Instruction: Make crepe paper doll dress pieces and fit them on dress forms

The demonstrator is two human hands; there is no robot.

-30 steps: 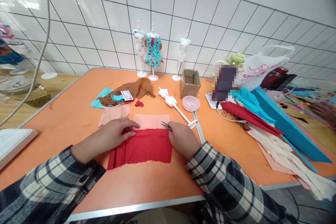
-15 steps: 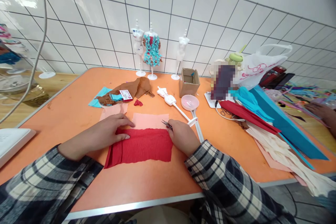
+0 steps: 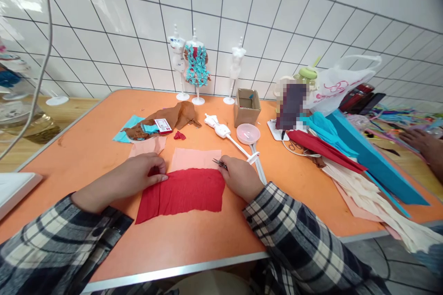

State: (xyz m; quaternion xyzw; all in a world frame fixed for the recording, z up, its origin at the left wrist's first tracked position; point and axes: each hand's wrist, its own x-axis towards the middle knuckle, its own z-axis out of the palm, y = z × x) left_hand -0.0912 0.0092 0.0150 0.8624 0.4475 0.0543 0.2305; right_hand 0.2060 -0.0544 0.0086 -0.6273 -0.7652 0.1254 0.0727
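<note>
A crinkled sheet of red crepe paper (image 3: 192, 193) lies on the table in front of me, a fold line running near its left side. My left hand (image 3: 143, 173) pinches its upper left edge between thumb and fingers. At the upper right corner, my right hand (image 3: 242, 176) is closed around small pointed scissors (image 3: 219, 163); their two tips stick out to the left and their handles are hidden in the fist. Behind the red sheet is a pale pink piece of paper (image 3: 195, 157), partly covered by it. Another pink piece (image 3: 147, 146) lies beyond my left hand.
A white mini mannequin (image 3: 221, 130) lies beside a pink round dish (image 3: 248, 133) and a cardboard box (image 3: 247, 108). Mannequins stand by the wall, one in a turquoise outfit (image 3: 197, 67). Brown paper (image 3: 173, 115) is at back left, coloured paper strips (image 3: 328, 152) at right. Another person's hand (image 3: 418, 140) shows far right.
My left hand has gone from lying with fingers spread on the red paper to pinching its edge, and the left fold has opened out. My right hand stays at the right corner.
</note>
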